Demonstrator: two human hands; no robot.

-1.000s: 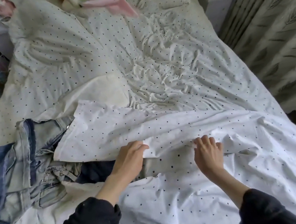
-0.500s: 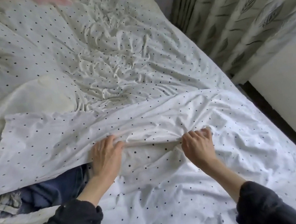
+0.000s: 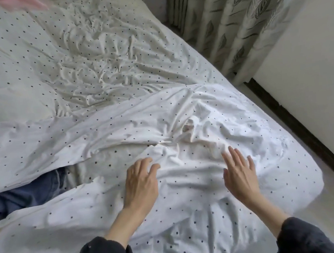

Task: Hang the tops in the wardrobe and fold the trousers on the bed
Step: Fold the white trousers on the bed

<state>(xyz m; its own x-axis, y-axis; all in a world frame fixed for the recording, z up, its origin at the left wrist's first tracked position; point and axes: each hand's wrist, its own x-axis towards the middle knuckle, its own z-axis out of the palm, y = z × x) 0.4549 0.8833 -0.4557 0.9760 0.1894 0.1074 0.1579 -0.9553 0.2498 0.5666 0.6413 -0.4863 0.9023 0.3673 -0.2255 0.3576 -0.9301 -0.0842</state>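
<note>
**Desk:** Both hands have let go of the dotted cover's edge since half a second ago, yes?

**Photographer:** Yes. They pinched that folded edge then; now the left hand (image 3: 140,184) and right hand (image 3: 239,173) hover just above the duvet cover (image 3: 181,116), fingers spread and relaxed, holding nothing. The view has also swung towards the curtain (image 3: 238,15).

**Desk:** Where are the clothes?

**Photographer:** A patch of dark blue denim trousers (image 3: 28,192) shows at the left, lying on the bed (image 3: 99,56) and tucked under the cover's folded flap. A blurred pink fabric (image 3: 27,2) sits at the top edge; what it is cannot be told.

**Desk:** Progress?

**Photographer:** By my reading, barely begun. No folded trousers, no hung tops, no wardrobe in view. The hands seem busy clearing bedding first.

**Desk:** Which way do the trousers lie?

**Photographer:** Too little shows. The visible strip runs roughly left to right across the bed; waist and hems are hidden.
</note>
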